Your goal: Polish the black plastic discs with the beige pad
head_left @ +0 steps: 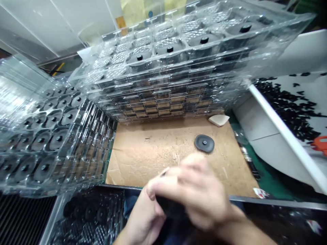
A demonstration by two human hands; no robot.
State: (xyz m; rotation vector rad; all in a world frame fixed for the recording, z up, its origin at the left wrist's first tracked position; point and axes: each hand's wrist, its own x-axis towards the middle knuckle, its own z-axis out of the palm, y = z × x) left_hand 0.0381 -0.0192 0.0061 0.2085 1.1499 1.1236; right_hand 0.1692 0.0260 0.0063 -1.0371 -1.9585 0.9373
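My left hand (144, 217) and my right hand (192, 190) are close together over the near edge of the brown cardboard sheet (153, 160). Both grip a dark round part (168, 207), which my fingers mostly hide and which is slightly blurred. Beyond my right fingertips, a black disc with a central hole (204, 143) lies flat on the cardboard, apart from my hands. Tall stacks of clear plastic trays (163, 85) holding round black parts stand behind the cardboard.
Another clear tray stack (51, 143) rises at the left, and a lower tray of dark discs (87, 217) sits at the near left. A cream wedge (219, 119) lies on the cardboard. Small black pieces (288, 105) lie heaped on a white surface at the right, near an orange handle (320, 144).
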